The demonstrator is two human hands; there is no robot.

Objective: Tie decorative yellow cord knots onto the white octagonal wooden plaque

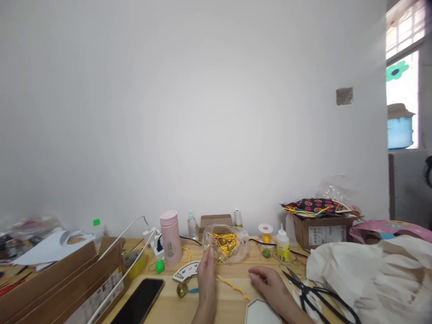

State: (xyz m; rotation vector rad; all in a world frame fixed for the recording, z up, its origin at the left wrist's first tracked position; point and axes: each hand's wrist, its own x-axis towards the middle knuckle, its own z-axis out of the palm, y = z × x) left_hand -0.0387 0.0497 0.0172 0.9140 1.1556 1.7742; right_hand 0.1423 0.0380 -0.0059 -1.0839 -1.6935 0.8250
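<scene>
My left hand is held edge-on with its fingers stretched forward, in front of a clear plastic bag of yellow cord. It partly covers a white patterned fan-shaped piece. Left of the wrist lies a round brass-coloured bell with a blue strip. My right hand rests low over the table, fingers loosely bent and apart, holding nothing visible. Below it is a white piece with angled edges. A yellow braided cord lies between the hands. Black-handled scissors lie right of my right hand.
A phone, pink bottle and cardboard box stand or lie to the left. A glue bottle and yellow thread spool are behind my right hand. Cream cloth covers the right side.
</scene>
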